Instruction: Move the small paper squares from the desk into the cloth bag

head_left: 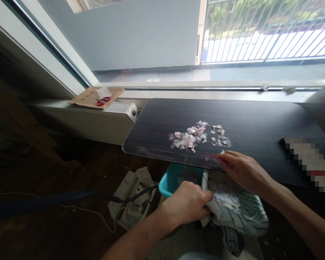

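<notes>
My left hand is closed on the edge of a white-and-green striped cloth, which drapes over part of a turquoise plastic basin. Many small pale paper-like scraps lie inside the cloth's hollow. At the table's front edge, my right hand pinches a flat pink translucent strip, its tip against the tabletop. Beyond that strip, a heap of pink and white scraps lies on the dark table. A smaller scatter of whitish scraps sits to its right.
Red-handled scissors rest on a brown envelope on the sill, beside a white radiator. An opened whitish box with cords stands on the floor at left. A pixelated object occupies the table's right end.
</notes>
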The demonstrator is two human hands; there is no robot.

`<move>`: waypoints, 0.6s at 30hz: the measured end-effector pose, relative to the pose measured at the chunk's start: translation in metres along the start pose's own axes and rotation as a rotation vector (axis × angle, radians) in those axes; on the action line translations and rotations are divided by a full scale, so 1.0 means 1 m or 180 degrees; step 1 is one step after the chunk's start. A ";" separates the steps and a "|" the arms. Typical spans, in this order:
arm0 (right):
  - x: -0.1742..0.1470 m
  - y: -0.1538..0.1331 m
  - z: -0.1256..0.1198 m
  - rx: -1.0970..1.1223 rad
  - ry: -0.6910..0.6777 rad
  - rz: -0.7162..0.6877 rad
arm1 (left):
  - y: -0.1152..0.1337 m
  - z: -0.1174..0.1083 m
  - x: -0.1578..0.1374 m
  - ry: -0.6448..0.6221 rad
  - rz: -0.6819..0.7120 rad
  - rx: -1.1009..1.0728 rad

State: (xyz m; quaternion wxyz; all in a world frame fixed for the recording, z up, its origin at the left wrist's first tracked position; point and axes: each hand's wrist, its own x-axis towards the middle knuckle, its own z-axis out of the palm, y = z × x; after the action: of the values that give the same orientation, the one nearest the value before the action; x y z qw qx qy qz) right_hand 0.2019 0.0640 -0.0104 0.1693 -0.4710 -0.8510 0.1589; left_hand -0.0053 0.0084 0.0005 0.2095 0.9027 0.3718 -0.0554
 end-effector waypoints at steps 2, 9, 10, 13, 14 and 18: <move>-0.004 -0.004 0.001 0.0068 -0.0149 -0.0081 | 0.000 0.000 0.001 0.0013 0.0015 0.0010; -0.019 0.003 -0.012 0.0199 -0.0095 0.0091 | 0.003 0.003 0.002 0.0039 0.0069 0.0021; -0.020 0.012 -0.016 0.0085 0.0075 0.0255 | 0.003 0.004 0.003 0.0029 0.0081 0.0013; -0.022 0.034 -0.026 -0.0186 0.0296 0.0563 | 0.005 0.005 0.006 -0.0039 0.0113 -0.0007; -0.023 0.038 -0.028 -0.0214 0.0276 0.0602 | 0.006 0.004 0.007 -0.0064 0.0120 -0.0012; -0.024 0.039 -0.035 -0.0176 0.0082 0.0641 | 0.009 0.002 0.011 -0.0149 0.0139 -0.0055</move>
State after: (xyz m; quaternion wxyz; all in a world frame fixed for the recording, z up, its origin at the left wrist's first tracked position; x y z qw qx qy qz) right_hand 0.2585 0.0674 0.0003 0.1504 -0.5606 -0.8012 0.1454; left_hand 0.0095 0.0087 -0.0011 0.2271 0.9072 0.3475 -0.0687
